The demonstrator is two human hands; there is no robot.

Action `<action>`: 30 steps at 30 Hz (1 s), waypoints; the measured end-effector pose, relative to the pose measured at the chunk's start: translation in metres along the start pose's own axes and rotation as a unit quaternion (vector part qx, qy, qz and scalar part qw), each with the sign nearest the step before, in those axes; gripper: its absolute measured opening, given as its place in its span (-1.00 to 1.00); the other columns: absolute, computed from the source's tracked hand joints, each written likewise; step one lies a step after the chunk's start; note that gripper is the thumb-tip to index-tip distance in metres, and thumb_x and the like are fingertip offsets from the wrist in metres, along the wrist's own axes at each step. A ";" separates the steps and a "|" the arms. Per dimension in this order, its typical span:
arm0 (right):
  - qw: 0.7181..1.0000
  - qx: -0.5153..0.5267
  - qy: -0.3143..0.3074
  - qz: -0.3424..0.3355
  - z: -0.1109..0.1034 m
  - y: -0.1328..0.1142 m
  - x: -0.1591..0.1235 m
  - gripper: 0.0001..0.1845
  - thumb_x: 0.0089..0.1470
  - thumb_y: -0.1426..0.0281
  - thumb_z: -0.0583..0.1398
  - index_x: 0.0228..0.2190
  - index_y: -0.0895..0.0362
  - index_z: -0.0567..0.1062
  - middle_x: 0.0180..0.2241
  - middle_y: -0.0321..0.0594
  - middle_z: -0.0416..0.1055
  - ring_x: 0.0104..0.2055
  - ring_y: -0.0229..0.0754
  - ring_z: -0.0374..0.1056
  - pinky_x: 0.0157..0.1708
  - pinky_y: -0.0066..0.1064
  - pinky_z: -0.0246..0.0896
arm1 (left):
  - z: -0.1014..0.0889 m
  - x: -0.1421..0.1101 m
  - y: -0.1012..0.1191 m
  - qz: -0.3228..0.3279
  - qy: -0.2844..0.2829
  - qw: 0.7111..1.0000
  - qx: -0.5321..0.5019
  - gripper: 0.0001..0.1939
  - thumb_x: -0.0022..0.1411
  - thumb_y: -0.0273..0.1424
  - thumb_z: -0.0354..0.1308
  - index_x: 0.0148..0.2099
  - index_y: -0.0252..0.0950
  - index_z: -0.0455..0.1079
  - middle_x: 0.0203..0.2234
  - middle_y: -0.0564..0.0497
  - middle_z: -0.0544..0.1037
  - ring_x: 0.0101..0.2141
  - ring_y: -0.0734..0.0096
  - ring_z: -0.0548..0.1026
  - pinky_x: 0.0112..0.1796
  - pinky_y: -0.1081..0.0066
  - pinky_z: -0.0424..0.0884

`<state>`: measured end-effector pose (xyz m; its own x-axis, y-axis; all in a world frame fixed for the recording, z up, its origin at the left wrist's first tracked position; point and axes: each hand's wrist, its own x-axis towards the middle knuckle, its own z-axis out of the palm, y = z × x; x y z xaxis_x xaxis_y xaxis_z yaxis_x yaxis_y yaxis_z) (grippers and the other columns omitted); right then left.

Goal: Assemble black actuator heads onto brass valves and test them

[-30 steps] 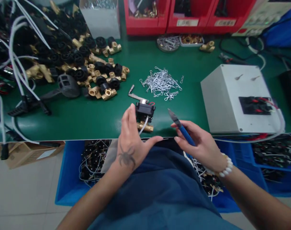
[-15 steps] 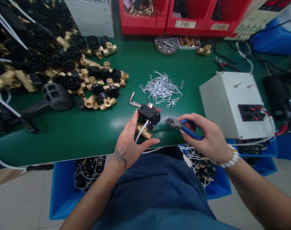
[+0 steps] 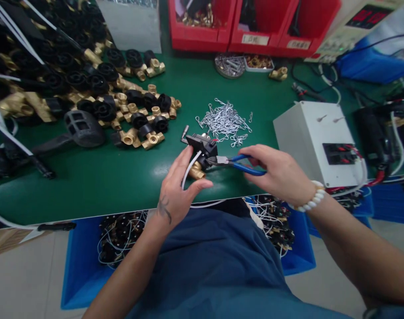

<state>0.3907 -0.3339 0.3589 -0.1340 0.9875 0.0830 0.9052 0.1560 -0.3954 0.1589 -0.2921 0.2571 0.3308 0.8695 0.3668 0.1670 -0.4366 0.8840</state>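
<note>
A brass valve [image 3: 197, 170] topped by a black housing [image 3: 202, 144] stands near the front edge of the green bench, a white cable [image 3: 189, 168] curving out of it. My left hand [image 3: 175, 190] steadies it from the left, fingers against the housing and thumb stretched out below. My right hand [image 3: 280, 177] is wrapped round blue-handled pliers [image 3: 240, 165]. Their jaws reach the housing's lower right side; whether they grip anything there is too small to see. Just behind lies a heap of metal spring clips [image 3: 223, 119].
Brass valves with black caps [image 3: 149, 117] crowd the left, beside a black mallet [image 3: 84, 128]. Red bins [image 3: 202, 37] and a dish of pins [image 3: 230, 65] line the back. A grey switch box [image 3: 301, 133] stands right. Blue crates [image 3: 75, 266] sit below the bench edge.
My right hand has brought the pliers left, so their jaws now reach the black housing. The valve and my left hand have shifted slightly; the camera view has moved a little too.
</note>
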 end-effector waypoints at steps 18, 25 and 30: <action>0.995 0.021 0.101 0.006 -0.006 0.008 0.010 -0.73 0.06 0.45 0.15 -0.15 0.08 0.48 -0.36 -0.25 0.45 -0.42 -0.22 0.33 -0.42 -0.37 0.21 | 0.004 0.003 0.017 -0.001 0.030 0.998 0.060 -0.31 0.28 0.08 0.14 0.30 -0.21 0.34 0.24 -0.16 0.43 0.26 0.12 0.37 0.26 0.14 0.29; 0.998 0.012 0.041 -0.043 -0.009 0.019 0.013 -0.74 0.04 0.43 0.17 -0.18 0.09 0.49 -0.38 -0.25 0.45 -0.42 -0.22 0.33 -0.42 -0.38 0.22 | 0.021 -0.001 0.025 -0.028 0.075 0.997 0.017 -0.38 0.31 0.03 0.15 0.25 -0.25 0.39 0.21 -0.16 0.47 0.22 0.15 0.42 0.22 0.21 0.33; 0.997 -0.062 -0.022 -0.047 -0.015 0.022 0.014 -0.76 -0.03 0.47 0.16 -0.25 0.09 0.49 -0.43 -0.25 0.45 -0.48 -0.22 0.29 -0.48 -0.37 0.15 | 0.024 -0.003 0.026 -0.035 0.087 0.995 0.016 -0.41 0.31 0.00 0.17 0.24 -0.23 0.41 0.21 -0.13 0.47 0.22 0.15 0.42 0.24 0.20 0.32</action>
<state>0.4149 -0.3171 0.3647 -0.2359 0.9691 0.0726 0.9300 0.2468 -0.2724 0.1850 -0.3117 0.2722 0.1515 0.9237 0.3518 0.2138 -0.3781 0.9007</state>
